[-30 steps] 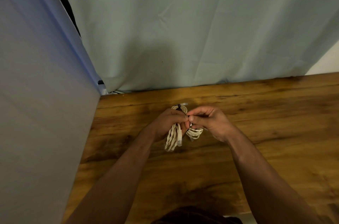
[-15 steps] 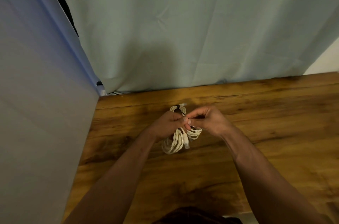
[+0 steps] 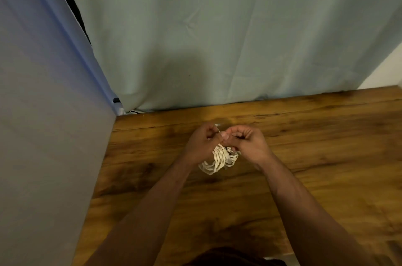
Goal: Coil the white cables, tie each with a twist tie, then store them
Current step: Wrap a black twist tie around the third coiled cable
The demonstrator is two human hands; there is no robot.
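Observation:
A coiled white cable [image 3: 216,161] hangs in a bundle just above the wooden table [image 3: 304,157], its loops drooping below my two hands. My left hand [image 3: 201,143] grips the top of the coil with curled fingers. My right hand [image 3: 245,141] is beside it, fingertips touching the left hand's, pinching at the top of the bundle. A small white end [image 3: 217,125] sticks up behind the left hand. The twist tie itself is hidden between my fingers.
A pale green curtain [image 3: 217,37] hangs along the table's far edge. A grey-blue panel [image 3: 43,135] stands along the table's left side. A white wall [image 3: 389,69] shows at the far right. A dark garment [image 3: 228,258] is at the bottom edge.
The coil has tilted, with its loops swinging toward the lower left. My hands have closed over its top, covering the dark tie seen earlier, and the right fingers have curled in tighter.

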